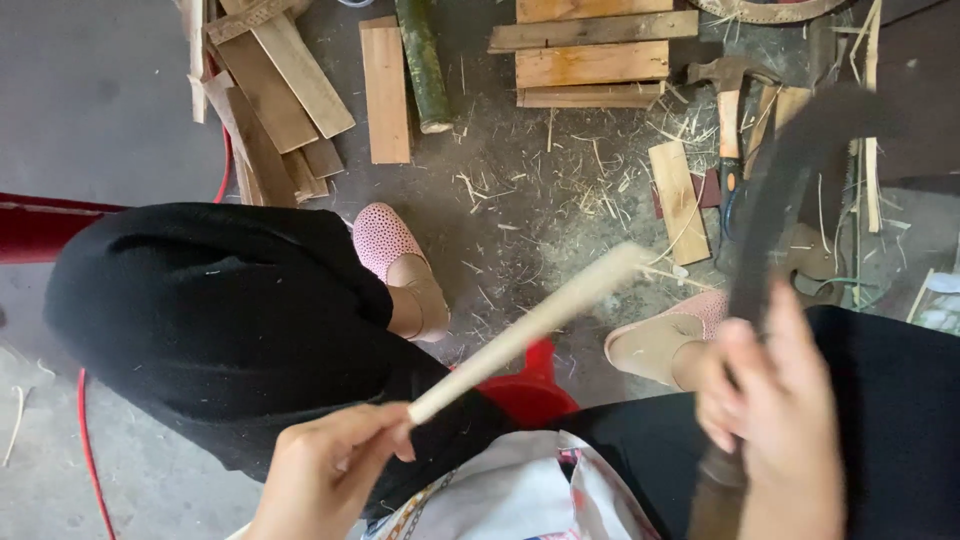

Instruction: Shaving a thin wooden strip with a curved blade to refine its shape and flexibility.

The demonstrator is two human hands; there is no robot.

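Note:
My left hand at the bottom left grips one end of a pale bamboo strip, which slants up and to the right over my lap. My right hand at the bottom right is closed around the wooden handle of a dark curved knife. The blade rises, blurred by motion, toward the upper right. The strip's far end lies close to the blade, and I cannot tell whether they touch. My legs in black trousers and my feet in pink dotted slippers are below.
Wooden planks and boards lie on the concrete floor ahead, with a green bamboo piece, a hammer and scattered shavings. A red stool sits between my legs. A red hose runs at the left.

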